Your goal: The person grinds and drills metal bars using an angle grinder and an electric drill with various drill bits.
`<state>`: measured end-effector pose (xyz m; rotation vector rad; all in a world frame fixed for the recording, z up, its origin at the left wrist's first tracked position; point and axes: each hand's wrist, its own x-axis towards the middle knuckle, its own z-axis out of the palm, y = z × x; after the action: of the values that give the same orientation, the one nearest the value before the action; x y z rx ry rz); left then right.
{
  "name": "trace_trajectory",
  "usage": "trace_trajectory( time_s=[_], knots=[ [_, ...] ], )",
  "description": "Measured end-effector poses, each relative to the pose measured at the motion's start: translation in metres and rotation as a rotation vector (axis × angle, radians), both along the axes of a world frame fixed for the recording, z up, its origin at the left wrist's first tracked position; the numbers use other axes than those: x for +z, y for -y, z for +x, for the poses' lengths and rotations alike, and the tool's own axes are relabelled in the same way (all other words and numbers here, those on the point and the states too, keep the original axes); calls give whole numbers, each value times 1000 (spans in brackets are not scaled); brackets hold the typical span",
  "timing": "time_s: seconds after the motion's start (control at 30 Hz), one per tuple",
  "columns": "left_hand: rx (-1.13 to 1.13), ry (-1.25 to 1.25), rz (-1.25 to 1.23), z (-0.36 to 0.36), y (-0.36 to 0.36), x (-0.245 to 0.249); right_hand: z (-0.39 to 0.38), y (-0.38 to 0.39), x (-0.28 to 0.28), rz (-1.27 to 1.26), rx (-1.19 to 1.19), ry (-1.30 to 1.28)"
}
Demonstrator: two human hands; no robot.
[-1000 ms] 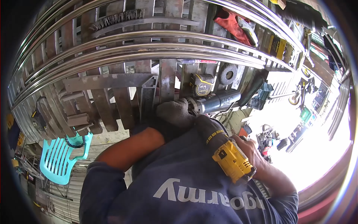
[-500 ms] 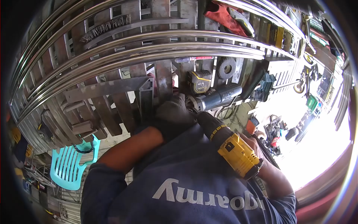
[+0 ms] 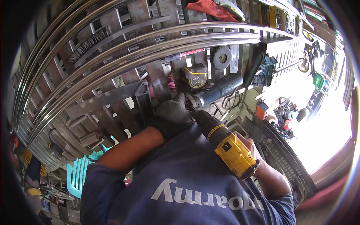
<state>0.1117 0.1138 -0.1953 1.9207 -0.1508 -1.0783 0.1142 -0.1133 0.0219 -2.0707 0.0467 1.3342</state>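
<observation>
My right hand is wrapped round a yellow and black cordless drill, mostly hidden behind its body. The drill's black chuck points up and left, close to my left hand. That hand wears a dark grey glove and looks closed at the bench edge; whatever is in its fingers is hidden. Just beyond the chuck lies an angle grinder with a blue-grey body. A black and yellow tape measure sits beside the grinder. Left of my glove rests a flat metal bar joined to a short angled piece.
Long shiny metal tubes cross the slatted metal bench. A round abrasive wheel, a red-labelled marker, a brush and a red glove lie there. A turquoise plastic chair stands lower left; a black crate is at right.
The view has shifted slightly, so the bench items appear higher and farther left, and more of the black crate shows. Both hands and the drill keep nearly the same pose.
</observation>
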Motion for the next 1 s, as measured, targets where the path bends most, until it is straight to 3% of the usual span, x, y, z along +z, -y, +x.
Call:
trace_trajectory(
  time_s=[0.33,0.43,0.53,0.83,1.0],
  knots=[
    [-32,-10,-37,-2,-2,-9,-12,-8,1,-97,-34,-28],
    [-11,6,-42,2,-3,-3,-17,-7,0,-79,68,86],
    [-26,23,-27,1,-2,-3,-10,-9,4,-146,-32,-106],
    [-21,-71,-25,7,-3,1,-9,-6,5,-44,-94,-80],
    [-8,1,-55,1,-3,-5,-9,-6,5,-51,-80,-69]
  ],
)
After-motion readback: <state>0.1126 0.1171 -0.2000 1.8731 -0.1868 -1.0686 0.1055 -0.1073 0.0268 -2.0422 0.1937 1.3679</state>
